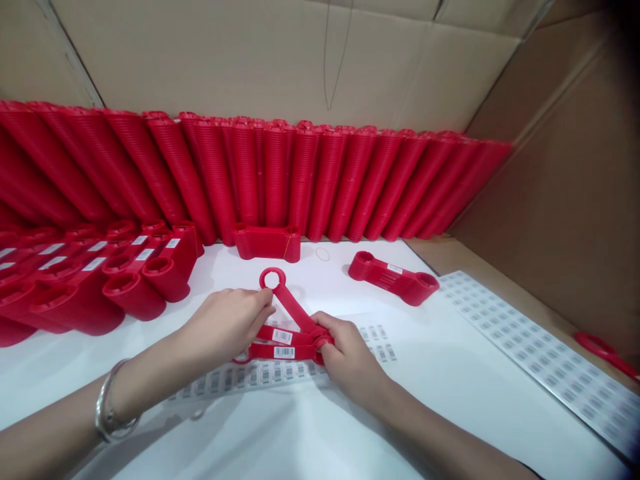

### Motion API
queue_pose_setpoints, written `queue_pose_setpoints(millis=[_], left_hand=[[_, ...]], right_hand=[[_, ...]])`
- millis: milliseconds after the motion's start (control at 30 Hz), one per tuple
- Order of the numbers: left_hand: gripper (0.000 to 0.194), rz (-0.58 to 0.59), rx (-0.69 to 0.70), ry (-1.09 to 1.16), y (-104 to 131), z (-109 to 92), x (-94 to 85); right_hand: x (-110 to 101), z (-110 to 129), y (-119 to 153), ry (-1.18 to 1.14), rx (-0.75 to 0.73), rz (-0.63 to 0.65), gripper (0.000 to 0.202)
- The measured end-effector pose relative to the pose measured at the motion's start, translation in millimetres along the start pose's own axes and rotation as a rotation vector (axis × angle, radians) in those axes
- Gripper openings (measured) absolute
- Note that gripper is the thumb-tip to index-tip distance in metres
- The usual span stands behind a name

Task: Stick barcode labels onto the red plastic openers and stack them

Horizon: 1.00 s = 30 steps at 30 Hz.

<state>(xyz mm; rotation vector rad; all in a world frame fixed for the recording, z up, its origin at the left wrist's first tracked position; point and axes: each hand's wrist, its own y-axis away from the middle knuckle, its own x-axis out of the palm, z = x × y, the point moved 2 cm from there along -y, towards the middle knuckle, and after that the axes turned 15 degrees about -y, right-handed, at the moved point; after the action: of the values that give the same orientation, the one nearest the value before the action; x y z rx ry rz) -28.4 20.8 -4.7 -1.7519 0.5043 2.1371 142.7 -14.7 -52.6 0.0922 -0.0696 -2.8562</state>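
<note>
Several flat red plastic pieces (293,308), each a bar with a ring at its ends, are fanned out above the white table. My right hand (350,350) is closed around their stacked right-hand ends. My left hand (235,320) is pinched at their left side, its fingertips against the upper piece just below its ring; the thumb is hidden. Two lower pieces carry white barcode labels (284,352). Beneath the pieces lies a sheet of barcode stickers (220,381), partly covered by my hands.
Tall red stacks (275,177) line the cardboard wall (240,60). Labelled red bundles (90,293) crowd the left. One short stack (267,243) stands behind my hands, another (393,275) to the right. A rubber band (323,254) and a long sticker sheet (540,360) lie on the table (450,413).
</note>
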Motion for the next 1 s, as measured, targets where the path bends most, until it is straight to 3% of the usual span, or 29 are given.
queue_pose_setpoints(millis=[133, 267, 433, 633, 867, 1000], left_hand=[[0.023, 0.088, 0.059, 0.010, -2.5, -6.5, 12.5], [0.025, 0.072, 0.058, 0.020, -2.4, -7.1, 17.6], [0.027, 0.019, 0.080, 0.057, -1.3, -3.7, 11.5], [0.020, -0.018, 0.077, 0.324, -2.0, 6.6, -1.5], [0.023, 0.042, 0.064, 0.185, -5.2, -0.2, 14.9], [0.023, 0.013, 0.098, 0.226, -3.1, -0.7, 9.4]], right_hand=[[2.3, -3.8, -1.3, 0.076, 0.053, 0.003, 0.023], [0.2, -4.4, -3.1, 0.082, 0.062, 0.000, 0.022], [-1.4, -5.0, -3.5, 0.075, 0.065, -0.007, 0.023], [-1.0, -5.8, -4.2, 0.089, 0.028, -0.006, 0.023], [-0.8, -5.9, -2.9, 0.084, 0.047, -0.001, 0.024], [-1.1, -6.7, -3.0, 0.095, 0.041, -0.006, 0.024]])
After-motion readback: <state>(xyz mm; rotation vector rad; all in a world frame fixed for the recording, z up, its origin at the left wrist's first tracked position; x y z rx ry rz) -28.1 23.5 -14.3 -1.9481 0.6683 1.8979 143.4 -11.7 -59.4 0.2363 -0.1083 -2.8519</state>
